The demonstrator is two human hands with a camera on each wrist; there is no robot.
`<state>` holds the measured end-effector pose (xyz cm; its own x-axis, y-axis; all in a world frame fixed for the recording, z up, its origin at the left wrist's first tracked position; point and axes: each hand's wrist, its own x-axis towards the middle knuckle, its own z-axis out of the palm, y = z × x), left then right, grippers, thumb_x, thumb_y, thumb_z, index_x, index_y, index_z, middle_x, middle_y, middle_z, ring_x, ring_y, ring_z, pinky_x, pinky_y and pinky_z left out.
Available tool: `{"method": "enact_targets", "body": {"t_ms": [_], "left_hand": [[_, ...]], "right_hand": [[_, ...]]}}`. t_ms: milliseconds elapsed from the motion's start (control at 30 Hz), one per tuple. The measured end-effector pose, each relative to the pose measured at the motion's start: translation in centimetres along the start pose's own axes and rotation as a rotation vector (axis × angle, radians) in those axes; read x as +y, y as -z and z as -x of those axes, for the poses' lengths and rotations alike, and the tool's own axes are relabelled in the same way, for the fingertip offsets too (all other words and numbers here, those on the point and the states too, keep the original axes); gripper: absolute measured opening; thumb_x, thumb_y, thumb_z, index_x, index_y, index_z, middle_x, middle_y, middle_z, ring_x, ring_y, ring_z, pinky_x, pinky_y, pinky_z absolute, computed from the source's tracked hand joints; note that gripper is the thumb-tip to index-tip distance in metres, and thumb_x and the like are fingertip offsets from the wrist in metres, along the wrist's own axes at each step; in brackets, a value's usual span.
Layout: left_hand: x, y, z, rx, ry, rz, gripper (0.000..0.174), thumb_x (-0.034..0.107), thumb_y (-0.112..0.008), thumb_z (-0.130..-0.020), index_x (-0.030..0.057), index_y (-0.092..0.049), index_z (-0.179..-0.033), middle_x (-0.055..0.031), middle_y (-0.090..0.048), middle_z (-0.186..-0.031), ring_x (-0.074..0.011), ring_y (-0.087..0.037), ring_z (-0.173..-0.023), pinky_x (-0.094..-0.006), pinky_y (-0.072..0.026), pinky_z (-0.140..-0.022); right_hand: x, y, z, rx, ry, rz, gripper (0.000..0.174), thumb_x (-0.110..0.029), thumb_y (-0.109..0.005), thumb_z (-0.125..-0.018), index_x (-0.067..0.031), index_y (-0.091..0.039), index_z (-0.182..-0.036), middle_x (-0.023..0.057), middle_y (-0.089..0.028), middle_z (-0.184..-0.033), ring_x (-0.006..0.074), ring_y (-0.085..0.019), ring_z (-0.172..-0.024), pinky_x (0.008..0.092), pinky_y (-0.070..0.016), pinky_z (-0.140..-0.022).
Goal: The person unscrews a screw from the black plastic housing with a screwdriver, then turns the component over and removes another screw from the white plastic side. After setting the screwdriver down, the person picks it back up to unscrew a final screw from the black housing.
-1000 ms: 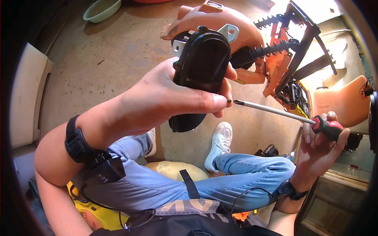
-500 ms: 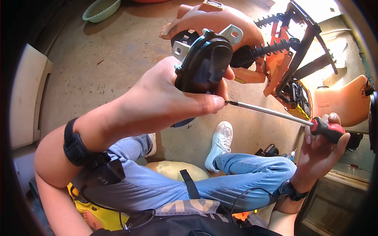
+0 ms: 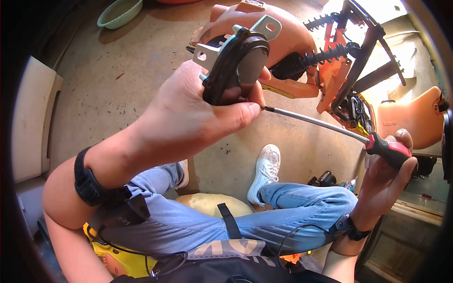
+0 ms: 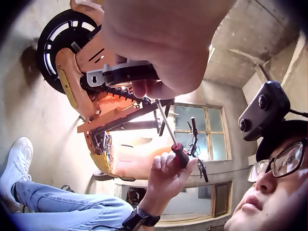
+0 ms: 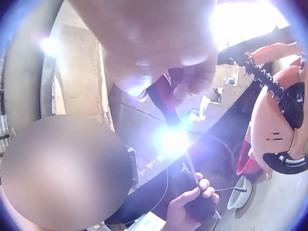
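Observation:
In the head view the left hand [image 3: 198, 106] grips a black oval part [image 3: 240, 70] with metal tabs at its upper end. A tiny dark piece, seemingly a screw, is at the left thumb and fingertip, touching the tip of a screwdriver [image 3: 321, 122]. The right hand [image 3: 384, 174] holds the screwdriver's red and black handle [image 3: 388, 150] between thumb and fingers. From the left wrist view, the shaft [image 4: 166, 120] runs up to the left fingertips beside the part [image 4: 130, 73]. Glare hides the middle of the shaft in the right wrist view.
An orange vehicle body [image 3: 283, 37] with black shock absorbers [image 3: 330, 55] stands beyond the hands. A green basin [image 3: 120, 13] lies at the upper left, a white cabinet [image 3: 35, 118] at the left. Jeans-clad legs [image 3: 302, 207] are below, a dark tool [image 3: 325, 179] near the knee.
The screwdriver tip has come against the small piece at the left fingertips. The left hand has moved slightly up and left, tilting the black part; the right hand has followed a little leftward.

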<state>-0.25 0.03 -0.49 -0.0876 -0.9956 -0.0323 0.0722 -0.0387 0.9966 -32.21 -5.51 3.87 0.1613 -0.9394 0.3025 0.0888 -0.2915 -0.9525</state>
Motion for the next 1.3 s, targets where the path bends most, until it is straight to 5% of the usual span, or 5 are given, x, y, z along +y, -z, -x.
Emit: {"method": "enact_targets", "body": {"t_ms": [267,533,700,833,1300], "left_hand": [[-0.5,0.0,-0.2,0.036,-0.031,0.035,0.029,0.001,-0.066,-0.088,0.0026,-0.06,-0.116,0.0015,-0.064,-0.09,-0.0029,-0.057,-0.08,-0.021,-0.0467,-0.073],[0.1,-0.2,-0.3,0.027,-0.026,0.113,0.031,0.008,-0.068,-0.089,0.0025,-0.059,-0.118,-0.0031,-0.067,-0.098,-0.0067,-0.059,-0.088,-0.0243,-0.0477,-0.079],[0.1,0.0,-0.1,-0.022,0.073,0.096,0.03,0.022,-0.068,-0.092,0.0036,-0.062,-0.116,0.001,-0.06,-0.087,-0.0054,-0.053,-0.079,-0.0235,-0.0421,-0.068],[0.0,0.3,0.0,-0.088,0.126,0.13,0.046,0.014,-0.067,-0.092,0.0036,-0.049,-0.133,-0.0047,-0.061,-0.108,-0.012,-0.06,-0.098,-0.028,-0.0469,-0.085],[0.4,-0.4,0.2,-0.045,0.139,0.09,0.049,0.025,-0.072,-0.092,0.0025,-0.052,-0.13,-0.0023,-0.063,-0.1,-0.0107,-0.063,-0.095,-0.0264,-0.0493,-0.082]], "right_hand": [[-0.3,-0.3,0.0,-0.086,-0.021,0.103,0.058,-0.051,-0.053,-0.098,0.0008,-0.045,-0.122,0.0072,-0.054,-0.09,0.0118,-0.052,-0.074,0.0233,-0.0394,-0.065],[0.3,0.2,0.0,0.115,0.024,-0.052,0.055,-0.048,-0.047,-0.102,0.0006,-0.045,-0.127,0.0079,-0.052,-0.101,0.0111,-0.05,-0.07,0.0244,-0.0391,-0.064],[0.6,0.6,0.3,-0.094,0.026,-0.178,0.06,-0.051,-0.041,-0.104,0.0007,-0.04,-0.134,0.0072,-0.051,-0.095,0.0098,-0.045,-0.068,0.0233,-0.0372,-0.064],[0.4,-1.0,1.3,-0.077,0.029,-0.08,0.065,-0.055,-0.042,-0.101,0.0017,-0.038,-0.134,0.0076,-0.049,-0.097,0.0113,-0.046,-0.072,0.0228,-0.0389,-0.067],[0.4,-0.4,1.7,-0.072,0.032,0.037,0.074,-0.061,-0.051,-0.096,0.0014,-0.039,-0.133,0.0105,-0.046,-0.108,0.0153,-0.052,-0.092,0.0223,-0.0454,-0.074]]}}
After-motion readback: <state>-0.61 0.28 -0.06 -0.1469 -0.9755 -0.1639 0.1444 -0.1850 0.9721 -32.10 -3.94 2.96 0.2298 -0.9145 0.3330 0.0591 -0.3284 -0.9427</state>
